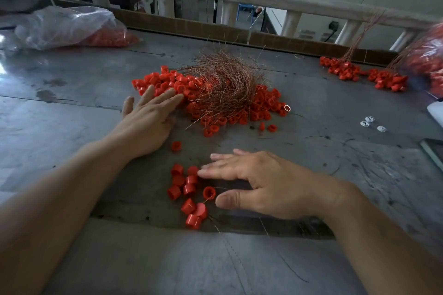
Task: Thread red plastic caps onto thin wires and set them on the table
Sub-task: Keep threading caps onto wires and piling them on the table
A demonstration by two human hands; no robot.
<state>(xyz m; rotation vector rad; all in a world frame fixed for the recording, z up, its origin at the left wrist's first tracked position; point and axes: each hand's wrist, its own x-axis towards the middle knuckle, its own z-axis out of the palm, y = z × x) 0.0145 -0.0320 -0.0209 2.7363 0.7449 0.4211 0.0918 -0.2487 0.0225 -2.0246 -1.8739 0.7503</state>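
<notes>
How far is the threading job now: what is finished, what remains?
Done: wired cap bunches lie far right. In hand: nothing gripped; the left hand touches the loose cap pile, the right hand lies flat by a few near caps. Left: that pile and the wire tangle.

Both forearms reach forward; left hand (146, 117) flat, fingers straight, farther out; right hand (254, 182) splayed, palm down.

The wire tangle (223, 84) hides part of the cap pile (167, 81) from me; the blurred bag (429, 60) far right of it is cropped.
</notes>
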